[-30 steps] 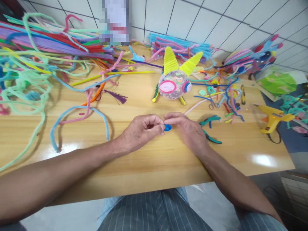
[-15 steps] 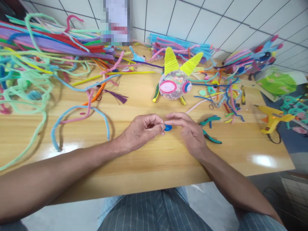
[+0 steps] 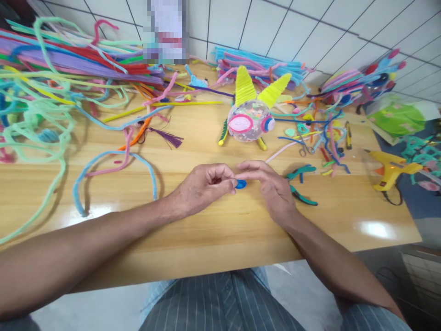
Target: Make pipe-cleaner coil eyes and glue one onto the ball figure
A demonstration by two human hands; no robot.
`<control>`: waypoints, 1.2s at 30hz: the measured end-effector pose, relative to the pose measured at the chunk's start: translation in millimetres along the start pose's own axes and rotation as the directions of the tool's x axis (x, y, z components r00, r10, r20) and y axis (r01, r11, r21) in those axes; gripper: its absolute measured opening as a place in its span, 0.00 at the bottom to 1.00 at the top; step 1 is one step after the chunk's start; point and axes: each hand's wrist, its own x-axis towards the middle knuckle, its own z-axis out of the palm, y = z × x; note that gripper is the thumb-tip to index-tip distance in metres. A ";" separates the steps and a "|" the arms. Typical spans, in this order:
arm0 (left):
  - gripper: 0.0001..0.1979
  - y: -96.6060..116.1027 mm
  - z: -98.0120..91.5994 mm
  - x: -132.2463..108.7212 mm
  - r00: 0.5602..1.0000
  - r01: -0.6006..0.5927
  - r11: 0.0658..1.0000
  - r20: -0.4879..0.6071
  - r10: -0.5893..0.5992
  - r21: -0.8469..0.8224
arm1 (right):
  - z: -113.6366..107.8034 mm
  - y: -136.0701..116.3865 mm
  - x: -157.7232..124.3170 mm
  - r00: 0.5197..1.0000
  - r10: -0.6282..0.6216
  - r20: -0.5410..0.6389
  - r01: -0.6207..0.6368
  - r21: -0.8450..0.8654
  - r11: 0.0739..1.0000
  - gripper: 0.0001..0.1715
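Note:
A small blue pipe-cleaner coil (image 3: pixel 240 184) lies between my two hands on the wooden table (image 3: pixel 213 230). My left hand (image 3: pixel 203 186) pinches its left side with thumb and fingers. My right hand (image 3: pixel 270 186) touches its right side with the fingertips. Behind the hands stands a clear glittery ball figure (image 3: pixel 250 120) with pink and blue coil eyes and two yellow ears. Teal pipe-cleaner pieces (image 3: pixel 300 184) lie just right of my right hand.
Heaps of coloured pipe cleaners (image 3: pixel 69 69) cover the left and back of the table. A light blue pipe-cleaner loop (image 3: pixel 113 172) lies left of my hands. Small scissors (image 3: pixel 305 149) and scraps sit at the right. A yellow glue gun (image 3: pixel 391 170) rests near the right edge.
My right fingers have shifted slightly on the blue coil; the hands and the coil stay in the same place.

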 end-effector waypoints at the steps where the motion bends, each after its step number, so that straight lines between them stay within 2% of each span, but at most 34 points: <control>1: 0.07 0.2 0.0 -0.1 1.000 -0.002 1.000 -0.001 0.002 -0.003 | 0.1 0.8 -0.2 1.000 0.005 0.000 -0.005 0.017 1.000 0.23; 13: 0.06 -2.8 0.1 1.1 1.000 -0.025 1.000 -0.008 0.025 -0.017 | 1.8 9.1 -1.9 0.998 0.053 -0.041 -0.049 0.097 0.994 0.24; 25: 0.06 -1.5 0.7 1.2 1.000 -0.010 1.000 -0.015 0.010 -0.013 | 2.2 -2.1 1.0 0.997 0.021 -0.071 -0.027 -0.082 0.996 0.22; 30: 0.06 -2.6 0.5 0.7 1.000 -0.013 1.000 -0.014 0.013 -0.007 | 1.8 -1.9 0.3 0.997 0.031 -0.071 -0.036 -0.075 0.997 0.23; 33: 0.06 -4.0 0.4 0.5 1.000 -0.021 1.000 -0.011 0.021 -0.012 | 1.7 -1.5 0.6 0.997 0.021 -0.078 -0.023 -0.031 0.999 0.21; 36: 0.06 -4.4 0.7 0.2 1.000 -0.030 1.000 -0.006 0.030 -0.005 | 3.2 -0.7 1.2 0.993 0.078 -0.089 -0.079 -0.010 0.997 0.15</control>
